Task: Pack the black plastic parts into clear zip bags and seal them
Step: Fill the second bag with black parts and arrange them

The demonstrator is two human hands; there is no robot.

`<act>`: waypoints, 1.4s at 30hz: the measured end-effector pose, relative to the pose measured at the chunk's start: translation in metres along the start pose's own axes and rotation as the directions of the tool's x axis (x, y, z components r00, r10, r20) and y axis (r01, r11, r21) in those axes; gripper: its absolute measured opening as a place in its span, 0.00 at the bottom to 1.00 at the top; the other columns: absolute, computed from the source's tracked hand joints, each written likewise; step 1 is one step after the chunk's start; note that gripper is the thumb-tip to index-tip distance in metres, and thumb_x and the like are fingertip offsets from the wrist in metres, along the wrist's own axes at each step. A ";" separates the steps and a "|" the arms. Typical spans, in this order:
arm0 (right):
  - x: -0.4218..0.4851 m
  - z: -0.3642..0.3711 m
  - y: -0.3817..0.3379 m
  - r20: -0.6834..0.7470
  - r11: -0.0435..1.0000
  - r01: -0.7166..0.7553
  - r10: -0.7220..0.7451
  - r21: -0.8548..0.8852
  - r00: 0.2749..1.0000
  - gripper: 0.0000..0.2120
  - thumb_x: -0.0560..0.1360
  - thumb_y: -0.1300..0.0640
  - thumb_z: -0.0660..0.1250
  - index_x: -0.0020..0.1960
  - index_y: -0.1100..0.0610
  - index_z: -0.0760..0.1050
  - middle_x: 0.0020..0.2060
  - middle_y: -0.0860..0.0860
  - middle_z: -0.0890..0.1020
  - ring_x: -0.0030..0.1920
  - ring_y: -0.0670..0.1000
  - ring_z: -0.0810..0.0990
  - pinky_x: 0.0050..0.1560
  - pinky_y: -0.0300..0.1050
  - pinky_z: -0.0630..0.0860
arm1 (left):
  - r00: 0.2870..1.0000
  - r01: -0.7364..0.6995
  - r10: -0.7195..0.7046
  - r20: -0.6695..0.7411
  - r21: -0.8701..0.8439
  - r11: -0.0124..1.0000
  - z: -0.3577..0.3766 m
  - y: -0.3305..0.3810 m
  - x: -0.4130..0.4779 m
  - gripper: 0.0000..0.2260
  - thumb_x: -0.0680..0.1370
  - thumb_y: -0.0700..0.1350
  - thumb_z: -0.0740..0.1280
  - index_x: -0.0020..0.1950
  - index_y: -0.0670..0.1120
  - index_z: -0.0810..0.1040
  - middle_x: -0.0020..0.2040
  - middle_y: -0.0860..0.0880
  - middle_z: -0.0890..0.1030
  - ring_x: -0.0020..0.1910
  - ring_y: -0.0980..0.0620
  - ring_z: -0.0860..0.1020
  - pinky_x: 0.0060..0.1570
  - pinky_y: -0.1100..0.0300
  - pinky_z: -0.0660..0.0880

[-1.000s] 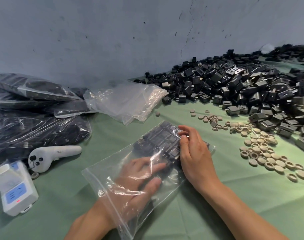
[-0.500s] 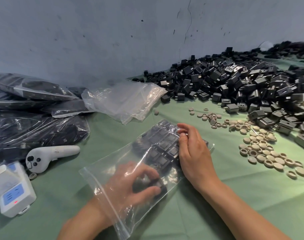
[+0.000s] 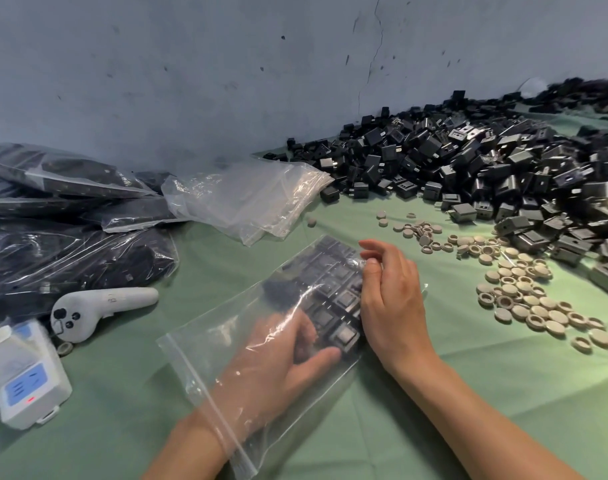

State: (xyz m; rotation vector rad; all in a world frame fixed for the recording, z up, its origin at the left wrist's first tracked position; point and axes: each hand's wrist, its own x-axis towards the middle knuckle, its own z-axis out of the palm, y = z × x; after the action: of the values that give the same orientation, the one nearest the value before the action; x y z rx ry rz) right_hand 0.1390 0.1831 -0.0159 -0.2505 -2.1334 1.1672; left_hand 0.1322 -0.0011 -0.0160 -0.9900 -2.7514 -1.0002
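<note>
Green cloth covers the worktop, and a clear zip bag lies flat on it at the centre, its open mouth toward the person. The left hand is inside the bag up to the wrist, thumb and curled fingers closing on one of the black plastic parts that sit in neat rows at the bag's far end. The right hand rests outside, its heel on the bag's right edge beside those rows, fingers loosely bent and raised; whether they pinch the film cannot be told.

A large heap of loose black parts runs along the grey wall on the right. In front of it, round beige caps are scattered across the cloth. A bundle of empty clear bags lies beyond the zip bag. On the left, packed bags are stacked, with a white controller and a white device with a blue panel near them.
</note>
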 end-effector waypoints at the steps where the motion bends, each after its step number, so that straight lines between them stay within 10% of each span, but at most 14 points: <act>1: 0.000 0.000 0.000 -0.026 1.000 0.004 -0.004 0.000 1.000 0.13 0.82 0.55 0.53 0.62 0.49 0.72 0.52 0.42 0.75 0.55 0.43 0.68 0.55 0.25 0.61 | 1.000 0.003 -0.003 -0.014 0.034 0.999 0.003 0.000 0.002 0.16 0.71 0.70 0.63 0.38 0.58 0.67 0.35 0.56 0.71 0.40 0.61 0.71 0.40 0.68 0.68; 9: 0.002 -0.018 0.008 0.010 0.979 -0.023 0.025 -0.200 1.000 0.16 0.82 0.54 0.54 0.65 0.51 0.74 0.60 0.49 0.77 0.63 0.52 0.71 0.65 0.49 0.65 | 0.987 -0.092 0.104 -0.122 0.100 0.991 -0.004 -0.014 -0.010 0.13 0.75 0.68 0.63 0.54 0.65 0.71 0.58 0.62 0.71 0.62 0.60 0.70 0.64 0.64 0.66; 14: -0.004 -0.029 0.009 0.071 0.973 -0.034 0.052 -0.230 0.996 0.17 0.82 0.54 0.56 0.69 0.51 0.73 0.64 0.49 0.76 0.66 0.51 0.70 0.70 0.51 0.65 | 0.994 0.078 -0.088 0.068 0.134 0.988 0.003 -0.011 -0.004 0.32 0.69 0.78 0.55 0.69 0.80 0.46 0.78 0.64 0.42 0.77 0.48 0.60 0.76 0.48 0.59; 25: 0.011 -0.044 0.026 0.039 0.961 -0.177 0.189 -0.210 0.981 0.20 0.83 0.52 0.54 0.74 0.51 0.66 0.70 0.48 0.71 0.68 0.49 0.66 0.70 0.48 0.63 | 0.997 0.039 -0.054 0.062 0.221 0.974 0.031 0.000 0.071 0.36 0.69 0.80 0.50 0.74 0.69 0.52 0.79 0.50 0.54 0.74 0.45 0.65 0.75 0.47 0.61; 29: 0.010 -0.046 0.030 0.047 0.956 -0.187 0.202 -0.225 0.978 0.20 0.83 0.52 0.54 0.75 0.52 0.65 0.72 0.50 0.69 0.69 0.50 0.66 0.71 0.49 0.65 | 0.996 -0.082 0.085 -0.030 0.073 0.994 0.045 0.020 0.087 0.27 0.72 0.76 0.55 0.66 0.82 0.45 0.68 0.80 0.52 0.77 0.62 0.56 0.70 0.50 0.47; 33: 0.005 -0.048 0.030 0.061 0.960 -0.184 0.201 -0.211 0.978 0.21 0.84 0.52 0.53 0.77 0.50 0.62 0.74 0.49 0.67 0.72 0.49 0.63 0.73 0.48 0.63 | 0.998 0.003 0.001 -0.064 0.059 0.998 0.045 0.019 0.083 0.33 0.76 0.65 0.62 0.72 0.75 0.42 0.79 0.54 0.53 0.80 0.43 0.51 0.76 0.38 0.50; 36: 0.005 -0.050 0.033 0.059 0.954 -0.191 0.209 -0.230 0.976 0.22 0.84 0.52 0.53 0.78 0.51 0.62 0.75 0.50 0.66 0.74 0.49 0.63 0.74 0.47 0.61 | 0.988 0.056 -0.086 0.127 0.219 0.974 0.023 -0.004 0.062 0.33 0.76 0.70 0.56 0.77 0.68 0.43 0.78 0.60 0.37 0.78 0.57 0.39 0.77 0.54 0.43; 39: 0.003 -0.051 0.031 0.055 0.947 -0.217 0.237 -0.238 0.970 0.23 0.83 0.53 0.53 0.78 0.52 0.62 0.75 0.50 0.67 0.73 0.50 0.65 0.73 0.47 0.61 | 0.994 0.035 -0.028 0.109 -0.063 0.997 -0.006 -0.013 0.022 0.19 0.80 0.53 0.65 0.69 0.69 0.68 0.75 0.65 0.65 0.73 0.66 0.63 0.73 0.61 0.62; 42: 0.002 -0.051 0.027 0.047 0.946 -0.243 0.258 -0.215 0.965 0.23 0.83 0.53 0.54 0.78 0.53 0.62 0.74 0.51 0.68 0.72 0.50 0.66 0.72 0.46 0.61 | 0.930 0.235 -0.310 -0.200 -0.327 0.915 -0.037 -0.023 -0.005 0.15 0.80 0.33 0.62 0.46 0.49 0.85 0.45 0.50 0.86 0.51 0.50 0.84 0.51 0.63 0.78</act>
State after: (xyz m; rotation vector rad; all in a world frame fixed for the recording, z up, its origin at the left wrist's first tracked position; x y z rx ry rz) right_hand 0.1663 0.2340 -0.0176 -0.5974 -2.3437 1.1054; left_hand 0.1167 -0.0388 -0.0009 -0.4574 -2.6223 -1.5036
